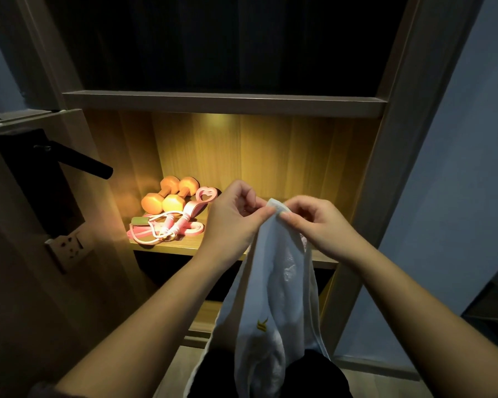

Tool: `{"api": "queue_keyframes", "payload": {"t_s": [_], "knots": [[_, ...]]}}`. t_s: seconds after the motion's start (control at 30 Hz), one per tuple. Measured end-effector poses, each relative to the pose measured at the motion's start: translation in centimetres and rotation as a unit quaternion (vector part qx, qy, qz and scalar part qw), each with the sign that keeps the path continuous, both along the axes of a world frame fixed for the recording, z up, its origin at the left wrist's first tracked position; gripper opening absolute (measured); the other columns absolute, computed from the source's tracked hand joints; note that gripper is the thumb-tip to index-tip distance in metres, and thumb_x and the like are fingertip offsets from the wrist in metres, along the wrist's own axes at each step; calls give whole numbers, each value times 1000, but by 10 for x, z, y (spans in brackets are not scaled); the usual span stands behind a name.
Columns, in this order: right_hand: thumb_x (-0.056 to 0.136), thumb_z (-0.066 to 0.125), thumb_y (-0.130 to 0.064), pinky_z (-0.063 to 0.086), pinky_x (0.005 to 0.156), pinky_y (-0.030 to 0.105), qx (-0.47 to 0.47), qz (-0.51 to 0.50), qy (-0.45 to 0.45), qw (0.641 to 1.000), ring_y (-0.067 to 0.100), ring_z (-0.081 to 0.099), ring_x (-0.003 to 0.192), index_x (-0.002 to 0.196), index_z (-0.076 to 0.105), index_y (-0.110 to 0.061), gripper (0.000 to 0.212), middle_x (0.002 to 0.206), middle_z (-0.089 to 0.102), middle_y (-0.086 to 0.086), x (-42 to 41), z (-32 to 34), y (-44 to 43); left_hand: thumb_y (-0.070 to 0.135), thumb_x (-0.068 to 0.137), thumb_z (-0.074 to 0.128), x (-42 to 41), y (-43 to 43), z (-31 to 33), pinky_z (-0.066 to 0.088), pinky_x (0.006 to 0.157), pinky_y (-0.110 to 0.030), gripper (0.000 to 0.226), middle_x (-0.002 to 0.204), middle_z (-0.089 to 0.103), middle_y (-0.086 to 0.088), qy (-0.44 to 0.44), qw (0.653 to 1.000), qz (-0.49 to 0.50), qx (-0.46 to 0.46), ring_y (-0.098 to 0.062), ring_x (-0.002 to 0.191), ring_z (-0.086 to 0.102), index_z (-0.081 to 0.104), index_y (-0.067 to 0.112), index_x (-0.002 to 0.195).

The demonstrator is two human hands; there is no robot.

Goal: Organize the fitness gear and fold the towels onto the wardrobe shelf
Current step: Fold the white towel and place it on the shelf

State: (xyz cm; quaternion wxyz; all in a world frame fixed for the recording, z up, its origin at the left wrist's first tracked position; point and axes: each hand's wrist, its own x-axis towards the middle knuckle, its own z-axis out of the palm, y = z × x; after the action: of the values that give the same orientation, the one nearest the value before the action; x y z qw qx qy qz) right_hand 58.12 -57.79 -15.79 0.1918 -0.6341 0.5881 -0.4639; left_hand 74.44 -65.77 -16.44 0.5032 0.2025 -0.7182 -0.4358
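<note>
The towel (276, 282) is white and hangs in front of the person, just in front of the lit wardrobe shelf (325, 264) rather than on it. Its top edge is bunched between both hands, and the rest drops in loose folds down to the bottom of the view. A small yellow mark (262, 324) shows on the lower part of the cloth.

The left hand (230, 216) pinches the top edge with its fingers (259, 218) curled in. The right hand (319, 222) pinches the same edge just beside it, thumb and fingers closed on the cloth, so the two hands almost touch.

On the left part of the shelf, well apart from the towel, lie two orange dumbbells (167, 193) side by side towards the back. In front of them are a pink skipping rope (167, 225) with white cord, a flat pink band (193, 228) and a small green block (140, 221). A pink heart-shaped handle (206, 195) rests just beside the dumbbells.

To the left, a black door handle (81, 160) sticks out above a wall socket (69, 247).
</note>
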Motion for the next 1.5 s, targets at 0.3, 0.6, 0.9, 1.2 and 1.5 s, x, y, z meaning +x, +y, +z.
{"api": "queue_keyframes", "payload": {"t_s": [0.3,0.6,0.9,1.2,1.5], "knots": [[100,51,-19,48,71,31,-65,-74,83,992,16,55,82,97,60,-7,15,91,59,6,10,-5,-6,23,85,72,-12,2,-29,50,67,-19,21,86,68,12,-111,992,59,21,0,79,64,57,34,94],[99,54,-29,52,73,42,48,11,64,997,30,62,85,103,68,-8,26,92,65,13,-1,12,1,18,88,71,-9,4,-23,51,66,-21,13,75,70,11,-119,991,56,-24,-1,72,64,70,29,82],[98,56,-29,47,66,20,-83,-134,45,987,11,58,83,91,65,-13,20,88,60,1,-9,23,-19,23,86,67,-25,-3,-42,42,54,-9,7,72,63,11,-170,982,86,-8,4,66,57,63,26,83],[102,50,-28,47,63,5,-171,-233,-13,957,4,56,81,98,60,-18,15,87,58,-9,-46,66,-21,22,99,52,-10,-34,-58,43,60,-25,14,81,64,-2,-187,978,90,23,-14,75,61,61,17,90],[99,52,-31,42,59,14,-261,-280,-103,918,-8,48,61,78,57,-26,22,69,55,-18,-71,80,-4,60,91,45,-1,-51,10,33,48,-30,43,64,52,8,-246,922,146,-261,-10,57,50,51,18,83]]}}
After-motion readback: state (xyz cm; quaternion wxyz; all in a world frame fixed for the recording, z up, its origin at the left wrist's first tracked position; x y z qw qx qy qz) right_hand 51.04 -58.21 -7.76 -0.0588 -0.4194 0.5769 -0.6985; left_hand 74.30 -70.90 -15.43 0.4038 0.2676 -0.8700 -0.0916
